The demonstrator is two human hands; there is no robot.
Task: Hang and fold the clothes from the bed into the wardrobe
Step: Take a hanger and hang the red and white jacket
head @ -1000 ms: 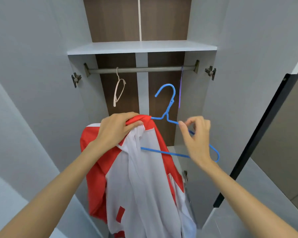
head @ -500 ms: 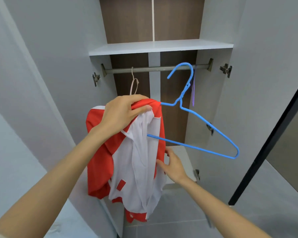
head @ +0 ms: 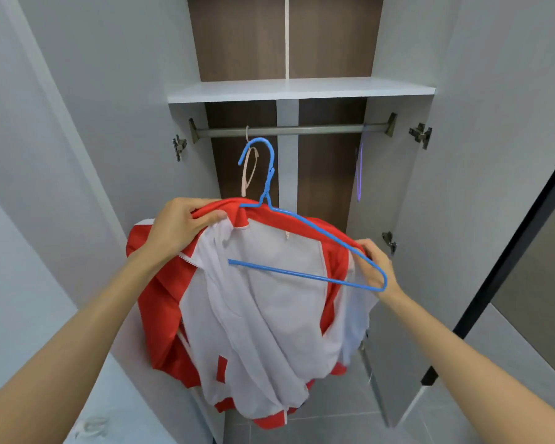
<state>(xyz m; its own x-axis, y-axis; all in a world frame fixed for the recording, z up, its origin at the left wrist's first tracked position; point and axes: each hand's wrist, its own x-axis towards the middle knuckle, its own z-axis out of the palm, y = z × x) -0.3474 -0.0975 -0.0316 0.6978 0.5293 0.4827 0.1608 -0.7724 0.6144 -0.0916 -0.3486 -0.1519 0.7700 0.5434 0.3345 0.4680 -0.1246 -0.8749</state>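
Note:
A red and white jacket (head: pixel 269 309) hangs open in front of the wardrobe, its white lining facing me. A blue wire hanger (head: pixel 302 277) lies partly inside it, left end hidden under the collar, hook up below the rail (head: pixel 318 129). My left hand (head: pixel 180 225) grips the red collar at the jacket's left shoulder. My right hand (head: pixel 374 267) holds the jacket's right shoulder at the hanger's right end.
Two wardrobe doors stand open, left door (head: pixel 109 123) and right door (head: pixel 494 155). A white shelf (head: pixel 302 89) runs above the rail. A pale pink hanger (head: pixel 249 168) and a purple hanger (head: pixel 359 171) hang on the rail. Grey tiled floor lies below.
My right hand rose from the jacket's lower front to its right shoulder, and the jacket spread open over the hanger. The blue hanger's hook shifted left and down from the rail.

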